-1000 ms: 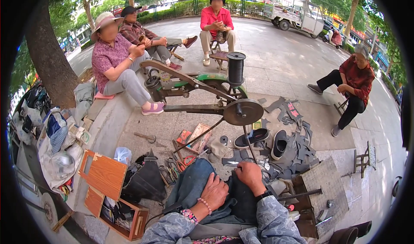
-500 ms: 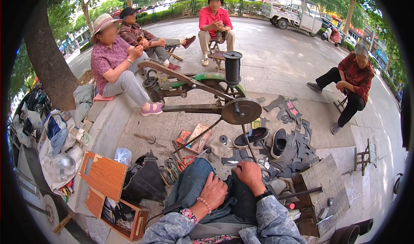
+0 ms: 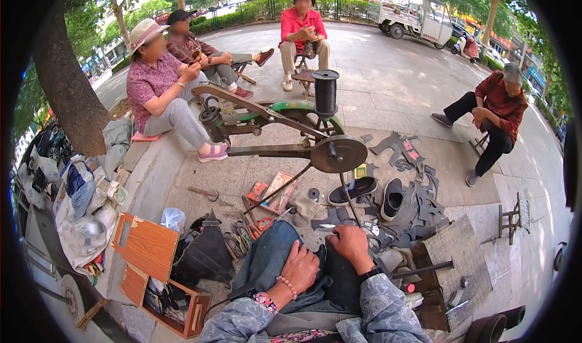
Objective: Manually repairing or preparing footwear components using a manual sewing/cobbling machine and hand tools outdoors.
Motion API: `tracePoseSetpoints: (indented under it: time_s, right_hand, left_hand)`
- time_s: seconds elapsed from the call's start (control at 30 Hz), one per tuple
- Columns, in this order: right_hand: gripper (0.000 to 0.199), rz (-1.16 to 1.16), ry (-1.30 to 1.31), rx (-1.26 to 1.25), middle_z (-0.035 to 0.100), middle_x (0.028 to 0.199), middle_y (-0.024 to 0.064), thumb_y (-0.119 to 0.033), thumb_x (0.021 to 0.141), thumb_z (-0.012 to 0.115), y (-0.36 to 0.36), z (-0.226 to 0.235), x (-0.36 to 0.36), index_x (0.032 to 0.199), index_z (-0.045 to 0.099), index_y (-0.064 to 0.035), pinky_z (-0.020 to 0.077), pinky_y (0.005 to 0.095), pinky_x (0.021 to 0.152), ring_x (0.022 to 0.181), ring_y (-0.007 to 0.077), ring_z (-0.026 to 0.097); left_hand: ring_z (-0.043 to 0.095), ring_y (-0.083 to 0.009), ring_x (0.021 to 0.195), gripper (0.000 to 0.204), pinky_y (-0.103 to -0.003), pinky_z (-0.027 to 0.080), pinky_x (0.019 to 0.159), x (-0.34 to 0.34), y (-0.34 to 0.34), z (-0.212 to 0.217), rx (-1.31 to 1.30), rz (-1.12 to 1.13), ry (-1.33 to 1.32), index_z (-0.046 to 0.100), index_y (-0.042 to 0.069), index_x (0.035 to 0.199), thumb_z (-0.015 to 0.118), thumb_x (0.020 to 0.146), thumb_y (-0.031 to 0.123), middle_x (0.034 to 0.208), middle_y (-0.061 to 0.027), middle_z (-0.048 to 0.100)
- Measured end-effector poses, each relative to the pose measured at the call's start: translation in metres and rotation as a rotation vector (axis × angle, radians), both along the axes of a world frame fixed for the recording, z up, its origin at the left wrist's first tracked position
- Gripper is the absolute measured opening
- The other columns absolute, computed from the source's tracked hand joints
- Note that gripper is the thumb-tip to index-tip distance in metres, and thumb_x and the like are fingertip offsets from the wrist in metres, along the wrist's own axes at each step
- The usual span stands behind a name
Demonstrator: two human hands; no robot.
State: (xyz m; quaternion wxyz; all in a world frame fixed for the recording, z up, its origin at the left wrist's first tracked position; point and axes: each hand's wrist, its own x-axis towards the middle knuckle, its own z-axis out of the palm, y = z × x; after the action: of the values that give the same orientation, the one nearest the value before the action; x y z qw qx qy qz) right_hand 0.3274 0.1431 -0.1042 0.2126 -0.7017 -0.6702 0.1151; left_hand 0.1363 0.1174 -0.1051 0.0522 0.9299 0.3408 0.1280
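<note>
Your left hand [image 3: 299,268] and right hand [image 3: 351,245] rest on your lap [image 3: 264,255], the right one slightly farther forward. Before you stands the machine [image 3: 267,114], bearing the thread spool [image 3: 326,97] on top. On the pavement [image 3: 388,116], between it and you, two shoes [image 3: 393,202] lie rightward beside the scraps [image 3: 421,205]; the hammer [image 3: 204,193] lies leftward. An open box [image 3: 197,313] stands at your left, a stool [image 3: 515,220] well off to your right. Behind the machine two people [image 3: 154,82] sit leftward, one person [image 3: 304,31] straight beyond, another person [image 3: 502,103] far right.
</note>
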Motion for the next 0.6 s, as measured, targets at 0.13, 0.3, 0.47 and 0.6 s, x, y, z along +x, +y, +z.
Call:
tracePoseSetpoints:
  time_s: [0.13, 0.3, 0.47, 0.6]
  right_hand:
    - [0.025, 0.001, -0.012, 0.002, 0.066, 0.082, 0.0127, -0.031, 0.071, 0.067, -0.0004, 0.0000, 0.0005, 0.083, 0.069, -0.0090, 0.0498, 0.0442, 0.068, 0.077, 0.0335, 0.063]
    - [0.018, 0.006, -0.012, 0.035, 0.066, 0.084, 0.0120, -0.021, 0.070, 0.062, 0.0008, -0.0061, 0.0016, 0.083, 0.069, -0.0095, 0.0504, 0.0441, 0.070, 0.079, 0.0330, 0.063]
    - [0.018, -0.036, -0.011, 0.029, 0.066, 0.086, 0.0116, -0.017, 0.069, 0.059, 0.0009, -0.0059, 0.0009, 0.084, 0.069, -0.0097, 0.0509, 0.0435, 0.071, 0.080, 0.0330, 0.063]
    - [0.016, -0.167, 0.005, 0.048, 0.064, 0.087, 0.0140, -0.016, 0.067, 0.062, 0.0028, -0.0091, -0.0001, 0.079, 0.067, -0.0064, 0.0500, 0.0433, 0.072, 0.082, 0.0330, 0.063]
  left_hand:
    - [0.052, -0.0355, 0.103, 0.021, -0.053, 0.027, 0.102, 0.0000, 0.0001, -0.0014, 0.003, 0.002, -0.003, 0.063, 0.003, 0.085, 0.067, 0.073, 0.020, 0.089, -0.0141, 0.060]
    - [0.052, -0.0356, 0.103, 0.021, -0.053, 0.027, 0.103, 0.0003, 0.0004, 0.0019, -0.008, 0.001, 0.007, 0.063, 0.003, 0.085, 0.067, 0.073, 0.020, 0.089, -0.0145, 0.061]
    - [0.052, -0.0355, 0.103, 0.022, -0.053, 0.027, 0.103, 0.0006, 0.0004, 0.0027, -0.017, 0.003, 0.017, 0.063, 0.003, 0.085, 0.067, 0.072, 0.021, 0.088, -0.0149, 0.061]
    - [0.052, -0.0354, 0.104, 0.023, -0.053, 0.027, 0.103, -0.0007, -0.0003, 0.0007, -0.014, 0.016, 0.016, 0.063, 0.003, 0.085, 0.068, 0.072, 0.021, 0.088, -0.0149, 0.061]
